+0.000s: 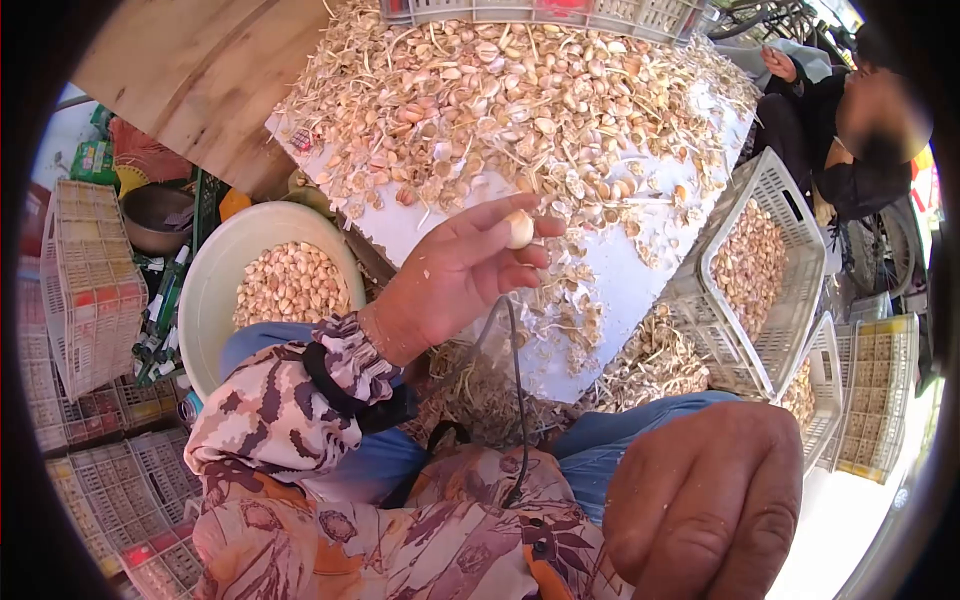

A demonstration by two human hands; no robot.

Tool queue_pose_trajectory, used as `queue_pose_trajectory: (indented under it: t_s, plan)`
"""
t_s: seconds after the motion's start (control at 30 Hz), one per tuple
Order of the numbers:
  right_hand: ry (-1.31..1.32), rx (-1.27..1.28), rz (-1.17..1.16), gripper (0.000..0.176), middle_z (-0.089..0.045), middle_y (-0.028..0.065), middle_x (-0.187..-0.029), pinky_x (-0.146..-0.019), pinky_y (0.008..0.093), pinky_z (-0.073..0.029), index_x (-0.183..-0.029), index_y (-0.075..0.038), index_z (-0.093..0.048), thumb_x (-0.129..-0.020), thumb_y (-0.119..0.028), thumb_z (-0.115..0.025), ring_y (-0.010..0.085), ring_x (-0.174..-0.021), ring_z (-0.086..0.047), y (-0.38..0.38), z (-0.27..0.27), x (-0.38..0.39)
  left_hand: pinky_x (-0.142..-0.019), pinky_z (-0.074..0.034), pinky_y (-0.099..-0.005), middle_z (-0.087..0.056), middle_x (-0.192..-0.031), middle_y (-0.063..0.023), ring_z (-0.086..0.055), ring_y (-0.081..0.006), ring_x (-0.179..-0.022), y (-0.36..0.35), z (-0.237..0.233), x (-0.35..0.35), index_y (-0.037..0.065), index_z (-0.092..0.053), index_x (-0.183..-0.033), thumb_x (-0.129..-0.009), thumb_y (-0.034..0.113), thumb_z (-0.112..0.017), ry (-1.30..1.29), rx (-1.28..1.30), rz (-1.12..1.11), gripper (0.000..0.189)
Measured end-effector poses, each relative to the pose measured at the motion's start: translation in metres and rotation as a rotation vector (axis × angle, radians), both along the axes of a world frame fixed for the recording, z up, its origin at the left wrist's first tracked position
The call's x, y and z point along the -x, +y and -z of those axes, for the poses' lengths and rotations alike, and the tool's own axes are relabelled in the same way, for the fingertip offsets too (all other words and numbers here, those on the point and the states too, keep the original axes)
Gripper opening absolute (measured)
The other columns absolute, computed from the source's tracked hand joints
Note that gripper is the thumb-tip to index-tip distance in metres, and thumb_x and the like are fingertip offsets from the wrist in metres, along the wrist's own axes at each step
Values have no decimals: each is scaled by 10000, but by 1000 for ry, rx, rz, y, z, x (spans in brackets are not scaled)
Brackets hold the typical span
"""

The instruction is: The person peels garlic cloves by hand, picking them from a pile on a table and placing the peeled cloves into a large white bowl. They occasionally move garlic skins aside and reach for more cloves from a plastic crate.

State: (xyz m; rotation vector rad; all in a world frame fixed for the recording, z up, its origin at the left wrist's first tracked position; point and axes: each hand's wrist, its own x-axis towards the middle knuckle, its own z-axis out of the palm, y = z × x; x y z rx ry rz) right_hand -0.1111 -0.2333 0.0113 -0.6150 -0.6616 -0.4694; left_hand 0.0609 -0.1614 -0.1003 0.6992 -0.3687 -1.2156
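Observation:
My left hand (455, 265) is raised over the near edge of the white board, palm turned inward. Between its thumb and fingers it pinches a pale garlic clove (519, 229). Close to the camera at lower right, my right hand (705, 500) is curled closed above my knee. Its fingertips point down and are hidden, so whatever they may hold does not show. Heaped garlic cloves (500, 85) mixed with dry skins and stems cover most of the white board (490, 190). A pale round basin (210, 290) with cloves (290, 285) stands left of my left forearm.
At right a grey plastic crate (803, 230) contains more cloves. Stacked crates (95, 290) line the left side, near a dark metal bowl (158, 220). Garlic skins (655, 360) lie below the board. Another person (850, 130) sits at upper right. A dark cord (516, 400) hangs before my lap.

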Motion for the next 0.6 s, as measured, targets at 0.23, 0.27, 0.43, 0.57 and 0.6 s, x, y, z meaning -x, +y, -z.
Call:
queue_pose_trajectory:
  t_s: [0.23,0.27,0.43,0.57,0.6]
  plan:
    - [-175,151,-127,91,-615,232,-744,-375,266,-392,-879,65,-644,-834,-6,-611,194,-472,-527,-9,10,-7,-704,-488,-267,-568,-1128,-149,-575,-119,-800,8,0,7,41,-458,-1211,-955,168,-470,50,-14,40,286]
    - [-216,120,-94,157,-633,215,-769,-381,241,-392,-927,50,-678,-835,-76,-660,164,-485,-532,-2,6,-12,-704,-488,-267,-568,-1128,-149,-575,-119,-800,8,-1,8,41,-458,-1211,-955,168,-470,49,-6,35,286]
    - [-165,176,-18,141,-635,208,-770,-370,222,-372,-917,49,-680,-821,-55,-669,143,-472,-522,14,-6,-21,-705,-489,-268,-577,-1126,-129,-584,-123,-803,22,-19,18,42,-477,-1234,-944,177,-503,37,-32,106,321]
    - [-58,346,-176,121,-637,201,-757,-354,212,-358,-903,37,-686,-807,-36,-677,138,-450,-512,23,-24,-40,-690,-478,-271,-586,-1085,-109,-574,-116,-783,29,-9,23,47,-501,-1184,-928,164,-526,94,-61,129,282]
    - [-46,341,-183,121,-637,201,-757,-354,212,-358,-903,37,-686,-807,-36,-677,138,-450,-512,31,-20,-44,-689,-477,-269,-590,-1065,-101,-573,-116,-784,32,-8,25,47,-508,-1169,-926,161,-527,114,-79,131,270]
